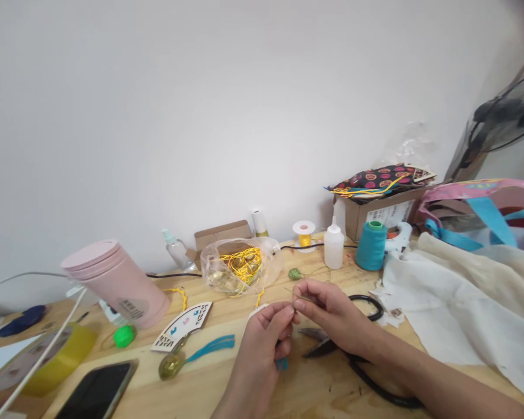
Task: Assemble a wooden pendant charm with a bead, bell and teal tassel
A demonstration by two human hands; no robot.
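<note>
We look down on a pale wooden workbench [314,384] against a white wall. At the far left lie a dark blue object [21,321] and a roll of yellow tape [61,361], with a smartphone [98,391] lying face up just beyond. Next come a pink tumbler [116,283] lying on its side and a green bottle cap [124,336], with a clear spray bottle [177,250] behind them. A fan-shaped wooden ornament [181,327] lies beside a gold bead [171,365] with a blue tassel [209,348]. Behind these sits a clear plastic bag [240,267] of yellow cord and gold pieces.

Our left hand [262,343] is curled nearly closed, its thumb and fingers meeting at the tips. A small white piece [257,309] shows at its top edge, and a teal tassel end [282,365] hangs below it, but we cannot tell exactly what this hand grips. Our right hand [332,308] pinches a thin metal strand [303,298] tightly between thumb and forefinger, just touching the left fingertips. It hovers over black-handled scissors [321,343]. A green bead [294,274] lies just beyond.

Farther right stand a white glue bottle [334,247], a teal thread cone [371,247] and a hot glue gun [397,235], then a cream cloth [454,302] spread across the bench.
</note>
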